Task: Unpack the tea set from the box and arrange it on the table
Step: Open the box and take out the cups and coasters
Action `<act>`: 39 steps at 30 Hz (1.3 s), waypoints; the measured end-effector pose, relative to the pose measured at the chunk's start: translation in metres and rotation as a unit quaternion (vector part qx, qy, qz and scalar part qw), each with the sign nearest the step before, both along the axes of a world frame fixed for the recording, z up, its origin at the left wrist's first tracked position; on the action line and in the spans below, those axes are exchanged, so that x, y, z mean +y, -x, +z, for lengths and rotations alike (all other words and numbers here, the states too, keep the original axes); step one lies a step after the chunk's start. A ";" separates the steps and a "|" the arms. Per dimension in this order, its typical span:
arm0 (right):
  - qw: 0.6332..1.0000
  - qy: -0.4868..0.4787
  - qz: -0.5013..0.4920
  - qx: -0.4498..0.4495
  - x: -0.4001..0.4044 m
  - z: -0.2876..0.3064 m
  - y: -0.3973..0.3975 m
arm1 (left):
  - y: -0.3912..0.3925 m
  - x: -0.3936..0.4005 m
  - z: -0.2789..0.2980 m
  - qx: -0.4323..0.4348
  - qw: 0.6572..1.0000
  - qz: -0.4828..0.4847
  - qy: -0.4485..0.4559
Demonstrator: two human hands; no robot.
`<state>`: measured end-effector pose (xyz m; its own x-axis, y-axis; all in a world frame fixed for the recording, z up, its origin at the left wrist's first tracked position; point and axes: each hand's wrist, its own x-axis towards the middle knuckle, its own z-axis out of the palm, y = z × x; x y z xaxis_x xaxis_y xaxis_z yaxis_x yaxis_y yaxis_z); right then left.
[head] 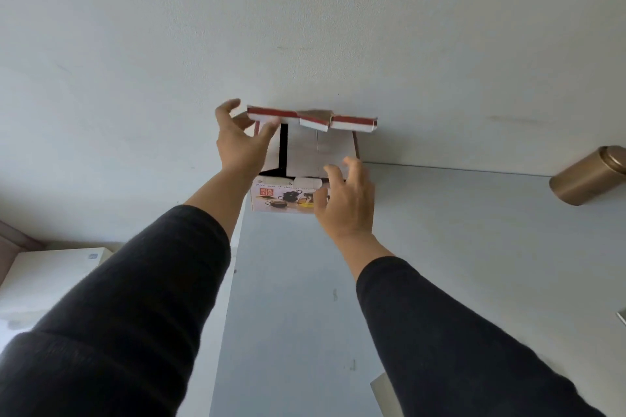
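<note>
- The box (pixel 305 176) stands at the far edge of the pale surface (pixel 440 247), against the wall (pixel 305 10), with its lid (pixel 311 118) raised and standing open above it.
- Its near face carries pictures of a teapot and cups; what lies inside the box cannot be made out.
- The left hand (pixel 238 142) is at the box's left side, up by the left end of the lid; its grip is loose, fingers spread and gently curved, and whether the thumb touches the lid's edge is hard to tell.
- The right hand (pixel 345 200) hovers in front of the box's near right corner, fingers spread and relaxed, gripping nothing.
- Both arms wear dark sleeves (pixel 135 315).
- A brass-coloured tin (pixel 589 179) stands on the surface well to the right of the box.
- A white cabinet top (pixel 50 274) sits lower down, left of the box.
</note>
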<state>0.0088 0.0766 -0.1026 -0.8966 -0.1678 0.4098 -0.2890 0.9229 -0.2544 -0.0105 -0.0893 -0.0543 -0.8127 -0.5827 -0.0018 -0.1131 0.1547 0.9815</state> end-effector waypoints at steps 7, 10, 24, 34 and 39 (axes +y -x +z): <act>0.978 -0.087 0.121 -0.143 0.000 0.022 0.030 | 0.039 0.014 0.004 -0.044 0.971 -0.089 0.219; 0.962 -0.106 0.176 -0.178 -0.005 0.026 0.036 | 0.046 0.013 -0.008 -0.135 0.912 -0.164 0.350; 0.921 -0.236 0.273 -0.146 -0.020 0.031 0.047 | 0.064 -0.020 -0.001 -0.207 0.694 -0.228 0.651; 0.925 -0.272 0.218 0.149 -0.005 0.088 0.069 | 0.055 -0.012 0.002 -0.205 0.674 -0.213 0.677; 0.867 -0.497 0.040 0.008 0.026 0.117 0.068 | 0.056 -0.002 -0.007 -0.220 0.687 -0.191 0.665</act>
<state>-0.0591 0.1025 0.0140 -0.8613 -0.5067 0.0390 -0.3591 0.6610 0.6589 -0.0669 -0.0913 -0.0614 -0.9982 -0.0508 0.0316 -0.0555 0.9832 -0.1741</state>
